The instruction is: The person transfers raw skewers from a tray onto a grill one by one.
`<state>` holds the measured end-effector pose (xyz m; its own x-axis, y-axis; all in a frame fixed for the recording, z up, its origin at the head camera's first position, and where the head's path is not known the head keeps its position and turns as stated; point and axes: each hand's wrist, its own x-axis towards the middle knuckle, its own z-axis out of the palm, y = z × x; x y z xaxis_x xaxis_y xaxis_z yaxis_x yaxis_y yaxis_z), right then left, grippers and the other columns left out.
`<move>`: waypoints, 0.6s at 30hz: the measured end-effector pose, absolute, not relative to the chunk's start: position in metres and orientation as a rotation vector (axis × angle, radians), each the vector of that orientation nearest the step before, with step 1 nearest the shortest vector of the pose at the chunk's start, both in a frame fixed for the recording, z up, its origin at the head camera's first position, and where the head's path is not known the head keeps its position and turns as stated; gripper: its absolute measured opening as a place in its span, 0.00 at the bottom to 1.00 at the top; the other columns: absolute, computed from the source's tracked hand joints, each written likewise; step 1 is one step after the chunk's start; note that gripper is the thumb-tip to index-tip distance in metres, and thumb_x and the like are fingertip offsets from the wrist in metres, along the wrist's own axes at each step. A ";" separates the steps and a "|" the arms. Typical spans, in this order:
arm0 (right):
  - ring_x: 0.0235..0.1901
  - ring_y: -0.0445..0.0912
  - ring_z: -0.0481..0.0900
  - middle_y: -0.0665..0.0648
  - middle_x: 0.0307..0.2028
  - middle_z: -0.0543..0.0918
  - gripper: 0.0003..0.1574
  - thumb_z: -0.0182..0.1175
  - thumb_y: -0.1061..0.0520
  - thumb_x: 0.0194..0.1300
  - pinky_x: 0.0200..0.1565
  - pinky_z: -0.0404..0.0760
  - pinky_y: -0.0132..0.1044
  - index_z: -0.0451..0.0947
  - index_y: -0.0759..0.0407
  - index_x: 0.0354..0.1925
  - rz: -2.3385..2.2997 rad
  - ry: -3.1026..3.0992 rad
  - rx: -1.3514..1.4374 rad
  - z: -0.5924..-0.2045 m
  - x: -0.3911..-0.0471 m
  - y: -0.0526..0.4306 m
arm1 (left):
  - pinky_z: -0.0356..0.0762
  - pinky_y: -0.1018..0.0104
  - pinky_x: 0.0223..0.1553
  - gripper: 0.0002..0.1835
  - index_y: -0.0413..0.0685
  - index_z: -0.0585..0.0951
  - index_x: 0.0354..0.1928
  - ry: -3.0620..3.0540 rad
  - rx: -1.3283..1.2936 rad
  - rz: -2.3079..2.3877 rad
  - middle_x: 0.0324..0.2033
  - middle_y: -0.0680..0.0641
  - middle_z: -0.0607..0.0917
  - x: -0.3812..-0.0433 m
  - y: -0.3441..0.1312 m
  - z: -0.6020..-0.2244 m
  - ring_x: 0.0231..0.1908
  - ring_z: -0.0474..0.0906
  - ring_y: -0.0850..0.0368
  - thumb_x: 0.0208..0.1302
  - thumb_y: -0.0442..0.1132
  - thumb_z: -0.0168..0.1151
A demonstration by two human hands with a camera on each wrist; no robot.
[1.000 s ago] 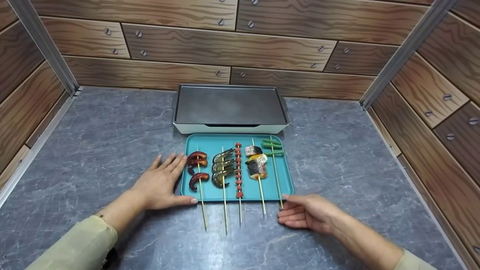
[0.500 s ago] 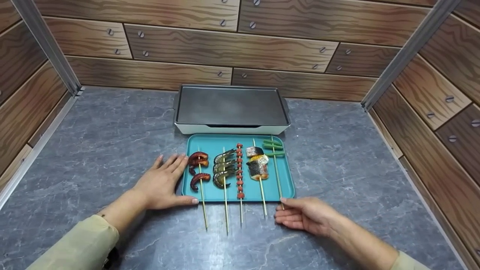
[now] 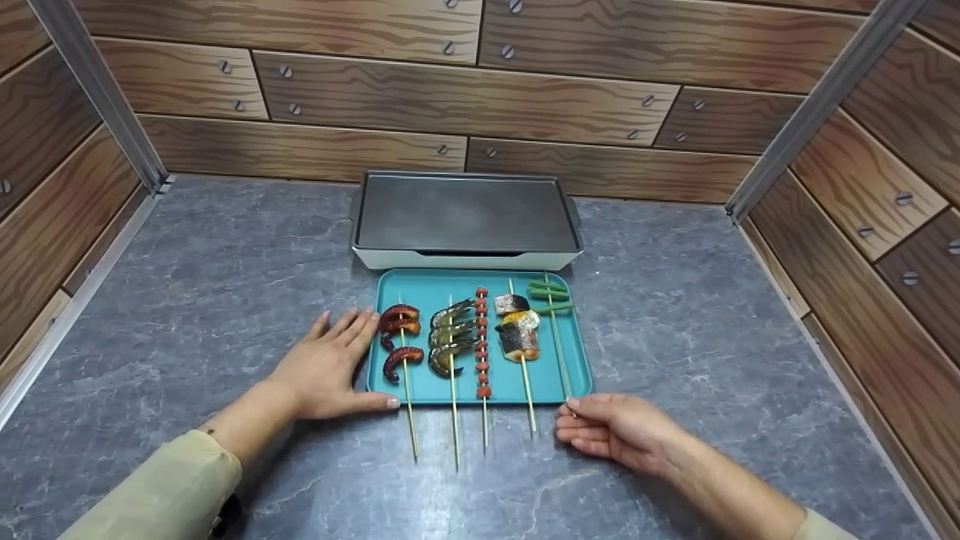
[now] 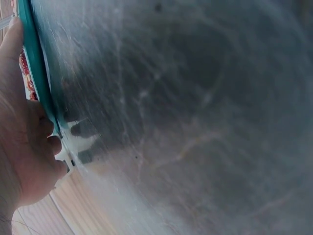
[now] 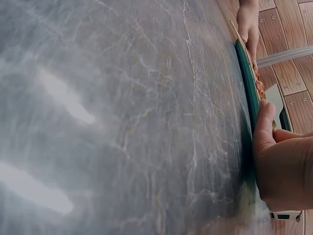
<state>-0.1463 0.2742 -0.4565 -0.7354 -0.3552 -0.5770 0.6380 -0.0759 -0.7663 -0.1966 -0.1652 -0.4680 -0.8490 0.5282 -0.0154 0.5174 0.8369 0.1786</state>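
Observation:
On a teal tray lie several skewers, their bare stick ends over the near rim. From left to right are a dark red octopus tentacle skewer, a shrimp skewer, a skewer of small red pieces, a fish skewer and a green bean skewer. My left hand rests spread at the tray's left side, thumb along its front corner. With thumb and fingers, my right hand pinches the lower end of the green bean skewer at the tray's front right corner.
Directly behind the tray stands a white electric griddle with a flat dark plate. Wood-patterned walls enclose the grey marbled tabletop at the back and both sides.
My right thumb has come down onto the green bean skewer's end, which has shifted slightly to the right. The left hand stays against the tray. The head view has drifted a little.

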 end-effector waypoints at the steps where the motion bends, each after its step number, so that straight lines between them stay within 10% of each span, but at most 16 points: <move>1: 0.41 0.48 0.92 0.61 0.41 0.91 0.12 0.58 0.59 0.81 0.49 0.89 0.37 0.84 0.66 0.49 -1.885 1.531 0.302 -0.456 -0.146 0.275 | 0.42 0.32 0.79 0.71 0.35 0.53 0.83 2.951 0.842 0.255 0.82 0.35 0.55 -0.197 -0.165 -0.468 0.81 0.50 0.34 0.59 0.89 0.46; 18: 0.41 0.48 0.92 0.62 0.41 0.91 0.13 0.60 0.60 0.79 0.49 0.89 0.38 0.83 0.70 0.51 -1.906 1.634 0.242 -0.449 -0.137 0.278 | 0.41 0.32 0.79 0.70 0.36 0.52 0.84 2.945 0.834 0.276 0.82 0.36 0.55 -0.197 -0.165 -0.469 0.81 0.49 0.36 0.59 0.88 0.48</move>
